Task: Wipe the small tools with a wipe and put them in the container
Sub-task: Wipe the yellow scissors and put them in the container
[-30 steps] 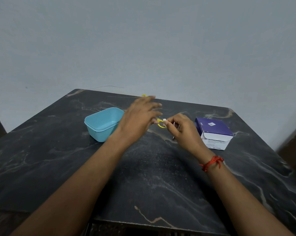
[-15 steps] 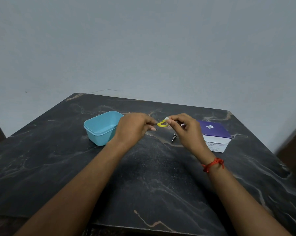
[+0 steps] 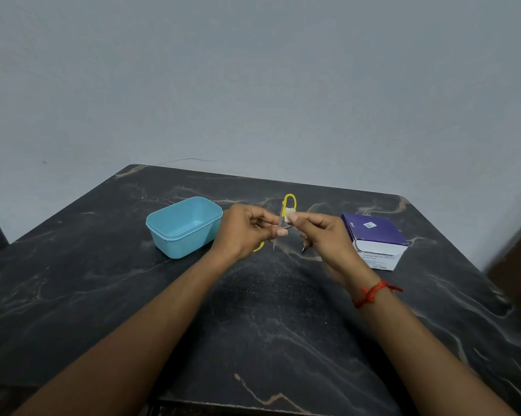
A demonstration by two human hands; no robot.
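Small scissors (image 3: 290, 201) with yellow loop handles stand upright between my hands above the table; one loop is above my fingers, the other peeks out under my left hand. My left hand (image 3: 247, 229) grips the scissors around the middle. My right hand (image 3: 325, 235) pinches a small white wipe (image 3: 289, 214) against the metal just below the upper loop. The light blue container (image 3: 190, 244) sits open to the left of my left hand, and nothing shows inside it. A thin dark tool tip (image 3: 303, 250) pokes out beneath my right hand; whether it is held or lies on the table I cannot tell.
A purple and white box (image 3: 376, 235) sits on the table just right of my right hand. The dark marbled table (image 3: 268, 325) ends close to the pale wall behind. A red thread band is on my right wrist.
My left hand closed from spread fingers onto the scissors. The scissors turned from lying sideways to upright, with a yellow loop now above my fingers. The wipe stayed pinched in my right hand.
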